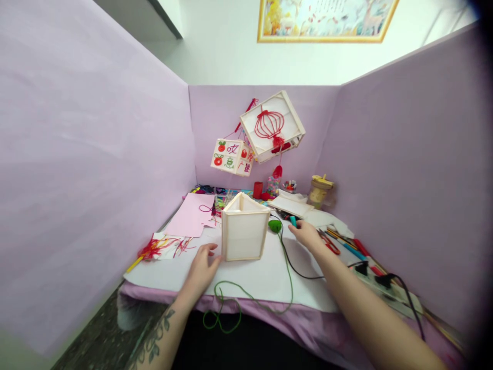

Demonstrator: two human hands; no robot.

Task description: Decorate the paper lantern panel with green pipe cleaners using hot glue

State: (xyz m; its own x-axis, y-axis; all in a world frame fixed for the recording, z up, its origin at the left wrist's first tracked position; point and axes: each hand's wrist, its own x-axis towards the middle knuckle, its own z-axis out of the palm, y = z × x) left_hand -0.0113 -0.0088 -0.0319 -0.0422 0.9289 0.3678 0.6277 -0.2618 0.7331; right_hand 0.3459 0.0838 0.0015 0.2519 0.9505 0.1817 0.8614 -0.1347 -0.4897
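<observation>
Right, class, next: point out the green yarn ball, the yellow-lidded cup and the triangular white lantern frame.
Green yarn ball (275,226): head view, middle of the ball.
Yellow-lidded cup (318,193): head view, side of the cup.
Triangular white lantern frame (246,237): head view, front panel.

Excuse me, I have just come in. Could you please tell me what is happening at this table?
A person is working with bare hands at a table with craft materials. The left hand is open beside a white three-sided box, which stands upright. The right hand is at a teal item, mostly hidden by the fingers. Between the box and that hand lies a ball of green yarn, its strand trailing over the front edge. Two decorated lanterns hang behind.
</observation>
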